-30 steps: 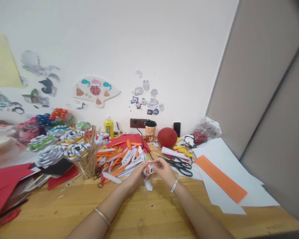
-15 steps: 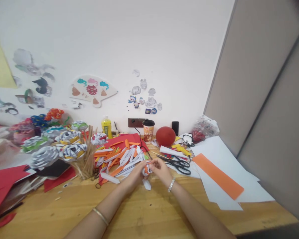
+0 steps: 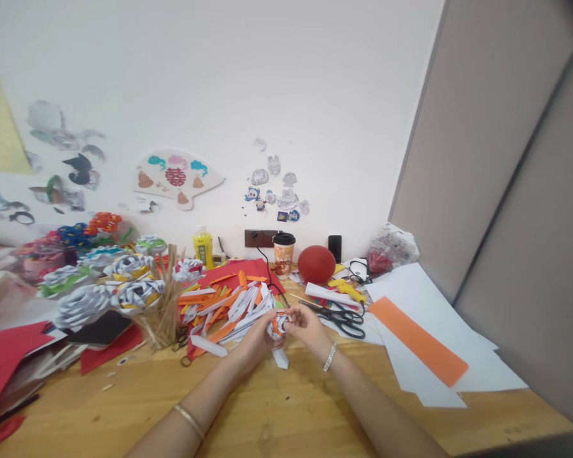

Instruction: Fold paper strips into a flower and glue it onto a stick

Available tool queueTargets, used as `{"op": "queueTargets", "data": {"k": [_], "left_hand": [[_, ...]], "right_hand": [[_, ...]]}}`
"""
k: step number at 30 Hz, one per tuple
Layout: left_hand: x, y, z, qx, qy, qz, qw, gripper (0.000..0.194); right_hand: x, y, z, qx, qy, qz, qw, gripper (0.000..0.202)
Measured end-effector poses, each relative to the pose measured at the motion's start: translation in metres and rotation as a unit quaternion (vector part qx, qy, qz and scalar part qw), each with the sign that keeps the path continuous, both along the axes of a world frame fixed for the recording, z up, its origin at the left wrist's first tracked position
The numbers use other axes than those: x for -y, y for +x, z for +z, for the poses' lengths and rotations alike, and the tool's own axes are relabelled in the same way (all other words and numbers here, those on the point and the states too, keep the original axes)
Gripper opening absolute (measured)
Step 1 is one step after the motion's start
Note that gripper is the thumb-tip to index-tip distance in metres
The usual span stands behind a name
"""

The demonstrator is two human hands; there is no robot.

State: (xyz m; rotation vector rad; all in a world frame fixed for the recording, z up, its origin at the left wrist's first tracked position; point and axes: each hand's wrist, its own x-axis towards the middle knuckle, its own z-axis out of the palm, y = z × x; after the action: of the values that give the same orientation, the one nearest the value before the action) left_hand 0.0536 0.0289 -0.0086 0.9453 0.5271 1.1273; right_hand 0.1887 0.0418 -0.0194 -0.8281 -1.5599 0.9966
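A small white and orange folded-paper flower (image 3: 277, 324) is held between my two hands near the table's middle. My left hand (image 3: 258, 337) is closed around its left side and underside. On its right edge, the fingers of my right hand (image 3: 307, 325) are pinched together. A white paper strip (image 3: 280, 358) hangs or lies just below the flower. Behind and left of my hands is a pile of folded white and orange paper strips (image 3: 229, 305). Black scissors (image 3: 346, 318) lie to the right of my right hand.
White sheets (image 3: 439, 337) with an orange strip (image 3: 417, 340) cover the right side. A red balloon (image 3: 316, 264), lidded cup (image 3: 284, 254) and yellow bottle (image 3: 203, 247) stand at the back. Paper flowers (image 3: 138, 292) and thin sticks (image 3: 168, 312) are at the left.
The flower has turned slightly between my hands and shows more of its white and orange face. My right fingers have shifted a little along its edge. The view has moved slightly.
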Motion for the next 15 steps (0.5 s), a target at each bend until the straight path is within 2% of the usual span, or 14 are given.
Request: {"op": "queueTargets", "data": {"k": [4,6,8,10,12,15], "left_hand": [[-0.001,0.000,-0.001,-0.004,0.014,0.008,1.000,0.021],[-0.002,0.001,-0.001,-0.005,0.030,0.024,0.999,0.022],[-0.003,0.001,-0.001,-0.009,0.045,0.040,0.998,0.022],[-0.003,0.002,-0.001,-0.017,0.057,0.051,0.997,0.022],[-0.003,0.001,-0.001,-0.030,0.066,0.055,0.996,0.020],[-0.001,0.001,0.001,-0.051,0.075,0.063,0.994,0.019]], "right_hand": [[0.005,0.000,0.003,0.011,0.024,-0.032,0.999,0.019],[0.009,0.000,0.007,0.049,0.087,-0.076,0.992,0.013],[0.014,0.001,0.011,0.125,0.184,-0.124,0.967,0.008],[0.017,0.002,0.014,0.205,0.265,-0.155,0.929,0.006],[0.018,0.003,0.014,0.250,0.297,-0.175,0.905,0.004],[0.018,0.003,0.013,0.274,0.309,-0.194,0.890,0.003]]}}
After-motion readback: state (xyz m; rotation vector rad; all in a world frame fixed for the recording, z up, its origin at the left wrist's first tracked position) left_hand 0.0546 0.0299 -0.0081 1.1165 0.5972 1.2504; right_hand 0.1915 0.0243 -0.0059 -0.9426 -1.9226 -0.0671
